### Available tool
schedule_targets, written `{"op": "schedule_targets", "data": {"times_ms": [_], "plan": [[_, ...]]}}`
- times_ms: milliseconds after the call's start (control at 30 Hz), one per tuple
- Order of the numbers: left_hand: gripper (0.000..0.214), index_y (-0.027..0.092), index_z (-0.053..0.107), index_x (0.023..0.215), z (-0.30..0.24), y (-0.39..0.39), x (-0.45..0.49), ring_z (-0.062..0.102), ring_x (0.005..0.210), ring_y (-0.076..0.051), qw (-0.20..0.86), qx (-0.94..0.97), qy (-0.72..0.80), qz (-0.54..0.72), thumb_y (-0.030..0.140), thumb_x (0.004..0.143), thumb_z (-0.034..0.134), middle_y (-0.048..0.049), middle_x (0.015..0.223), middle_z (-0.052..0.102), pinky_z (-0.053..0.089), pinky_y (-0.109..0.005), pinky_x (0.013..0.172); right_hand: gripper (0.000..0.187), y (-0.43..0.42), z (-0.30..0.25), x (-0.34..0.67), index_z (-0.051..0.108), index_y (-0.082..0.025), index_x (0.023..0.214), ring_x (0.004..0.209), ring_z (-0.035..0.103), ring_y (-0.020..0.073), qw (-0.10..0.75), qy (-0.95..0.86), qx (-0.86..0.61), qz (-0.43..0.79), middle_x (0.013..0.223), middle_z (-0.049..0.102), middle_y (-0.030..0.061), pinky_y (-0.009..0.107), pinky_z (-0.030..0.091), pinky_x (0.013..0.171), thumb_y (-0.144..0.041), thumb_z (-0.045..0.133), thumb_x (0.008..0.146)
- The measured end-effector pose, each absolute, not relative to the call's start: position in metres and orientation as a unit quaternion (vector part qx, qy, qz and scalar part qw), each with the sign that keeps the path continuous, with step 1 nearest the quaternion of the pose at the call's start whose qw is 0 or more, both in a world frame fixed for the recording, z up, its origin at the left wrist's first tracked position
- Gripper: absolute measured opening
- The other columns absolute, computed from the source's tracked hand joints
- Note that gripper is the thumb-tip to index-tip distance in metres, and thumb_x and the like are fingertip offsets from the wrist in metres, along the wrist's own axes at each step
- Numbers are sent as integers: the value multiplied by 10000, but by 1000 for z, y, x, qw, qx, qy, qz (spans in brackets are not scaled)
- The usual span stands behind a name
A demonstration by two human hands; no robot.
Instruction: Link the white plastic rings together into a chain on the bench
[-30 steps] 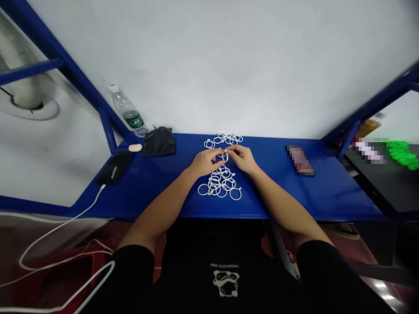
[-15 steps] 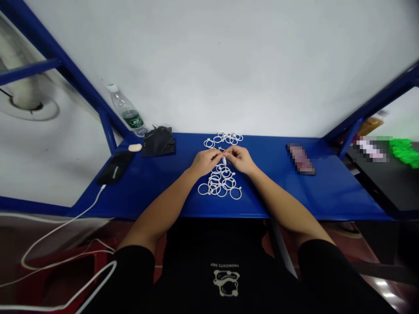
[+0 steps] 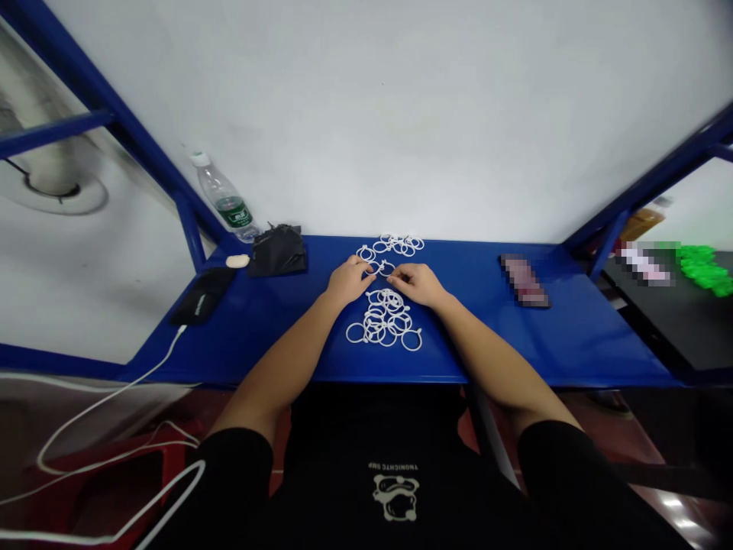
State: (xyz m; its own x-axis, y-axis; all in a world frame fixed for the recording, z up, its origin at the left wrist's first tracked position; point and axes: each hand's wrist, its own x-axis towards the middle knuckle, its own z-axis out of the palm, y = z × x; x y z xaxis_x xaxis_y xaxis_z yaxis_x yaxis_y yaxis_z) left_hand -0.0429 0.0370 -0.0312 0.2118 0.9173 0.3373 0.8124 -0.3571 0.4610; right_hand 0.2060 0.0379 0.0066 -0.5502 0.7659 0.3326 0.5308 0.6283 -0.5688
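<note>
Two thin white plastic rings lie side by side between my hands, above the blue tabletop. My left hand [image 3: 350, 279] has its thumb and fingers bent around the edge of the left white ring [image 3: 373, 267]. On the other side, my right hand [image 3: 421, 285] pinches at the lower edge of the right white ring [image 3: 388, 268]. The rings meet at a small knob in the middle; whether they are joined there is too small to tell. Closer to me lies a loose pile of white rings [image 3: 387, 341], and a smaller group [image 3: 406, 246] rests by the wall.
At the left, a plastic bottle [image 3: 232, 210] leans by the wall beside a black bag [image 3: 278, 252], a pale rounded object [image 3: 237, 261] and a black device [image 3: 200, 296] with a white cable [image 3: 169, 351]. A blurred phone [image 3: 524, 281] lies right on the blue table [image 3: 486, 336].
My hands have moved apart from a closed pinch together over one upright white piece. Two rings now show spread flat between them. The piles look the same.
</note>
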Motion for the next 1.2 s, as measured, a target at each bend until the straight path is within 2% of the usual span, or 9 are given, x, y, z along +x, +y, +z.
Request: {"op": "schedule_targets", "data": {"times_ms": [133, 267, 367, 533, 667, 767, 900, 1033, 1200], "plan": [[62, 229, 808, 981, -28, 35, -39, 720, 1045, -231, 98, 771, 551, 304, 278, 985, 770, -85, 1280, 692, 607, -363, 914, 200, 48, -3, 209, 795, -198, 981, 716, 663, 163, 291, -845, -401, 203, 865, 791, 39, 296, 458, 694, -356, 673, 996], [106, 209, 814, 1022, -17, 26, -31, 691, 806, -134, 116, 779, 500, 361, 297, 1006, 756, -101, 1484, 632, 621, -345, 832, 252, 50, -6, 208, 788, -188, 1161, 750, 691, 184, 342, -826, -403, 195, 953, 816, 66, 311, 507, 743, -342, 665, 1004], [109, 201, 803, 1005, -11, 17, -25, 649, 724, -94, 119, 794, 458, 381, 297, 1011, 753, -101, 1503, 646, 617, -333, 807, 247, 47, -5, 207, 790, -198, 1142, 796, 711, 204, 368, -821, -391, 193, 960, 818, 73, 320, 526, 776, -356, 640, 1027], [84, 204, 760, 942, -10, 11, -19, 632, 690, -86, 111, 819, 427, 366, 279, 969, 787, -80, 1411, 725, 598, -316, 785, 242, 42, -3, 205, 799, -206, 1047, 797, 712, 202, 368, -838, -351, 195, 930, 812, 69, 315, 527, 781, -342, 600, 1050], [127, 207, 722, 958, -12, 12, -19, 655, 708, -99, 112, 812, 423, 386, 243, 910, 834, -73, 1330, 759, 578, -307, 776, 226, 39, -2, 204, 794, -199, 1092, 719, 676, 173, 387, -835, -337, 199, 897, 800, 51, 293, 504, 704, -350, 634, 1037], [261, 216, 709, 1051, -13, 13, -19, 636, 666, -113, 116, 804, 441, 382, 261, 865, 886, -40, 1093, 791, 551, -306, 728, 232, 38, -1, 204, 792, -206, 1089, 700, 658, 161, 403, -826, -339, 203, 888, 797, 42, 288, 495, 687, -375, 638, 1047], [314, 225, 715, 1113, -14, 13, -19, 642, 666, -152, 131, 801, 458, 362, 328, 878, 896, 25, 769, 696, 517, -309, 692, 234, 39, 0, 204, 779, -200, 1000, 666, 628, 156, 399, -829, -335, 204, 813, 765, 32, 285, 474, 661, -374, 629, 1047], [122, 229, 718, 1102, -13, 13, -18, 690, 749, -157, 153, 799, 441, 380, 328, 1032, 726, -10, 889, 756, 531, -318, 753, 215, 39, 0, 205, 762, -195, 985, 649, 594, 149, 396, -827, -342, 205, 790, 743, 25, 281, 452, 641, -350, 622, 1033], [141, 207, 722, 1103, -10, 11, -18, 687, 724, -158, 166, 789, 442, 395, 326, 1081, 650, -16, 830, 751, 518, -304, 713, 212, 35, 0, 203, 739, -195, 977, 651, 577, 145, 392, -825, -339, 224, 784, 719, 19, 281, 444, 641, -355, 612, 1036]]}}
